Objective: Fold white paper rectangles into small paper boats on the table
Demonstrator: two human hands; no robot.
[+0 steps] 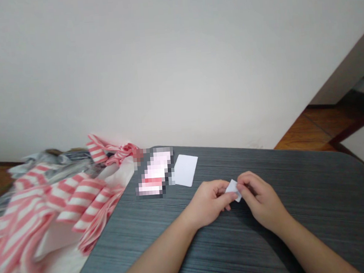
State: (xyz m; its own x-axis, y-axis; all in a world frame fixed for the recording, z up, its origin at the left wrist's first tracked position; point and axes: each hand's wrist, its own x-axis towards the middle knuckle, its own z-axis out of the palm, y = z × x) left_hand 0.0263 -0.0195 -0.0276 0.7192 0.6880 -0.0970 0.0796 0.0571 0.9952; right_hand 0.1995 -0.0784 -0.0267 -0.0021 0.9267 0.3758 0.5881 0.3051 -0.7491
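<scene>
Both hands meet above the dark grey wood-grain table (pixel 297 186). My left hand (pixel 208 203) and my right hand (pixel 257 195) pinch a small piece of white paper (pixel 233 190) between their fingertips, and the fingers hide part of it. Further up the table lies a white blank card (pixel 186 170), a short way from my hands. Beside that card is a pixelated, blurred pink-and-white flat object (pixel 155 173), too obscured to name.
Pink-and-white striped cloth (pixel 71 198) and grey fabric (pixel 49 162) lie heaped at the table's left edge. A white wall (pixel 177 62) rises behind the table. A wooden floor (pixel 321 129) shows at the right, beyond the table's rounded corner.
</scene>
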